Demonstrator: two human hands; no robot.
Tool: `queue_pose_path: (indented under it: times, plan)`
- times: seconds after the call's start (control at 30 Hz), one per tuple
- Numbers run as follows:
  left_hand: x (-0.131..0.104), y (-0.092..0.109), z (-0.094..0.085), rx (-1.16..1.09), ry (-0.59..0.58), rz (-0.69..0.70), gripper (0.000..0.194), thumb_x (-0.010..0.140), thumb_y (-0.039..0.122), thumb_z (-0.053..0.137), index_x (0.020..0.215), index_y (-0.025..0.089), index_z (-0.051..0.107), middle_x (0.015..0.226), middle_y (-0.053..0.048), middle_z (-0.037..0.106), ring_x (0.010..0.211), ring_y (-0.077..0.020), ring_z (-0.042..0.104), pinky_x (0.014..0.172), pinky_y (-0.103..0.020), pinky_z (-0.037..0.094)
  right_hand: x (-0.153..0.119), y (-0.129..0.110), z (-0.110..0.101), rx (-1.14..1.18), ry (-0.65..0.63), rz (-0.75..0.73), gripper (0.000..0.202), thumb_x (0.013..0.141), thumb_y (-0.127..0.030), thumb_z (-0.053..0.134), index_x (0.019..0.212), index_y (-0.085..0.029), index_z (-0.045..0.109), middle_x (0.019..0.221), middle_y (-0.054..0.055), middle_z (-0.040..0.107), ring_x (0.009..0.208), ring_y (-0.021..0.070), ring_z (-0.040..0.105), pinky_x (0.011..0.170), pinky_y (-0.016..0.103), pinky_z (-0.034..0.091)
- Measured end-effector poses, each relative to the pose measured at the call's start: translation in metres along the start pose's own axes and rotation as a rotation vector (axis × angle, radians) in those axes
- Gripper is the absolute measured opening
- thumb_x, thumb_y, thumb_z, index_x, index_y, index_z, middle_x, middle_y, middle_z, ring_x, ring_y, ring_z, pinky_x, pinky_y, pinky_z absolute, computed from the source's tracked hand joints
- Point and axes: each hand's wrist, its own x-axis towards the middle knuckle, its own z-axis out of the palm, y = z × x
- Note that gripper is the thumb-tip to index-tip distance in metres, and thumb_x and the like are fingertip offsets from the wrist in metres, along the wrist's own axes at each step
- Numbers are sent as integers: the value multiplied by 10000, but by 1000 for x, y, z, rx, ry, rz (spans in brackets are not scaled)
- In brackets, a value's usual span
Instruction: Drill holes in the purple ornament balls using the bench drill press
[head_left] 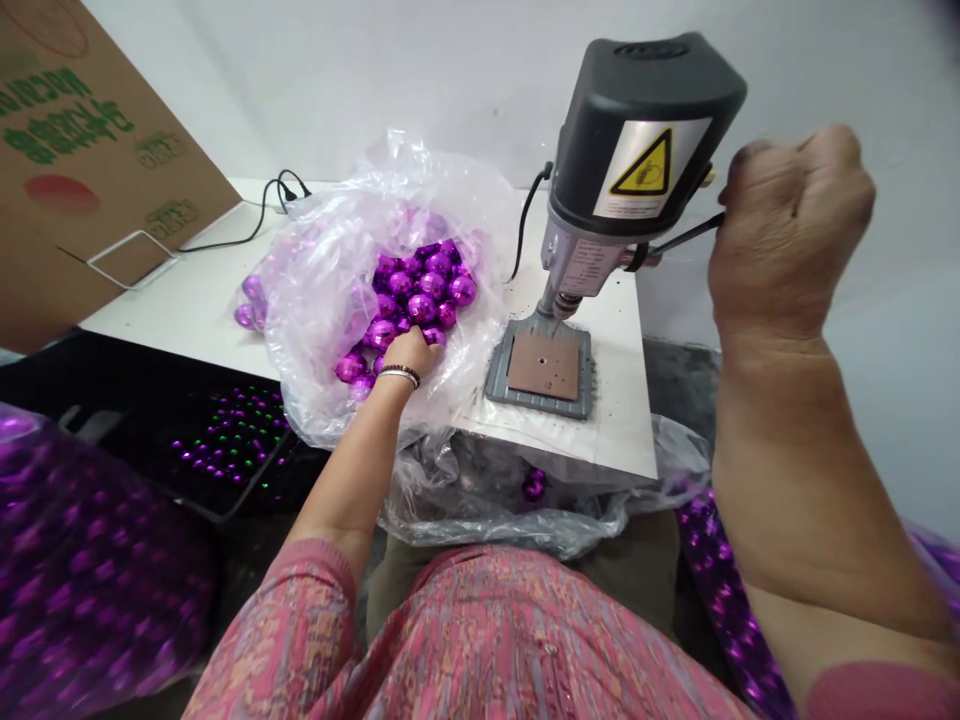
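My left hand (pixel 412 353) reaches into a clear plastic bag (pixel 322 330) at the near edge of a pile of shiny purple balls (pixel 426 282). Its fingers are curled at the balls, and what they may grip is hidden. My right hand (pixel 791 225) is wrapped round the end of the lever (pixel 691 235) on the right side of a small drill press (pixel 645 130). Under the press head, a brown square plate (pixel 543 364) with a small central hole lies on the grey base (pixel 498 372). No ball rests on the plate.
The white table (pixel 611 440) bears dark specks around the press. An open plastic bag (pixel 480 500) hangs below its front edge with purple balls inside. A cardboard box (pixel 97 170) stands at the left. More purple balls lie in bags at both sides, and black cables run behind.
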Motion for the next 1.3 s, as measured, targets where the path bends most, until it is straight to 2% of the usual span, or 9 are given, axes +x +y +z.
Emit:
queue_pose_path:
  times: [0.1,0.2,0.27,0.33,0.43,0.53,0.73,1.07,1.3]
  plan:
    - [-1,2,13,-91,70,-15,527,813,375,650,1241,75,591,1161,-273,703,1077,-384,679,902,-436,502,0,-2,0,2,6,2,324,950,-157,439,661,-189,296,669,-39,385,682,56,340,750,256,261]
    - [-9,-2,14,-457,88,-4,457,750,388,709,1113,125,619,1103,-200,723,1030,-323,687,887,-400,521,-1,-2,1,5,2,2,317,945,-163,445,662,-191,302,661,-40,387,678,57,346,745,254,268]
    - [-17,-4,11,-889,-9,46,407,757,416,690,1065,161,611,1071,-135,726,981,-249,693,873,-368,543,-2,0,1,9,1,-5,311,940,-163,442,664,-192,303,663,-38,394,673,57,344,741,254,267]
    - [-29,-1,7,-1285,-179,108,407,755,465,682,1041,187,603,1025,-86,723,918,-192,697,847,-341,562,-3,1,1,18,2,-21,299,942,-174,428,672,-192,301,673,-34,399,675,59,344,743,252,273]
    - [-44,15,10,-1536,-433,150,482,667,522,765,982,184,627,905,-55,712,822,-169,692,770,-308,569,-3,1,0,26,10,-38,292,945,-192,410,678,-193,293,682,-30,393,679,64,343,743,249,284]
    - [-49,39,22,-1443,-481,190,547,616,468,837,1044,173,667,929,-48,717,781,-148,663,721,-277,542,-3,-3,-1,31,4,-29,307,939,-186,432,665,-195,295,674,-24,398,678,74,343,744,254,290]
    - [-33,76,50,-893,-256,326,685,574,299,872,1213,147,677,1084,-69,728,937,-195,649,904,-342,514,-1,-11,-4,5,-56,23,352,956,-162,452,649,-184,280,660,-37,365,671,63,299,733,248,269]
    - [-28,104,43,-341,-98,487,638,656,249,828,1265,158,658,1209,-85,696,1128,-252,634,1033,-351,484,29,-20,1,-42,-123,73,411,981,-178,427,609,-134,258,612,-53,228,661,40,165,692,256,173]
    - [-29,112,52,-264,-52,624,664,676,163,787,1320,141,628,1329,-135,610,1244,-266,590,1134,-356,438,28,-19,2,-34,-133,68,399,995,-175,397,626,-135,253,627,-54,214,678,37,158,710,254,174]
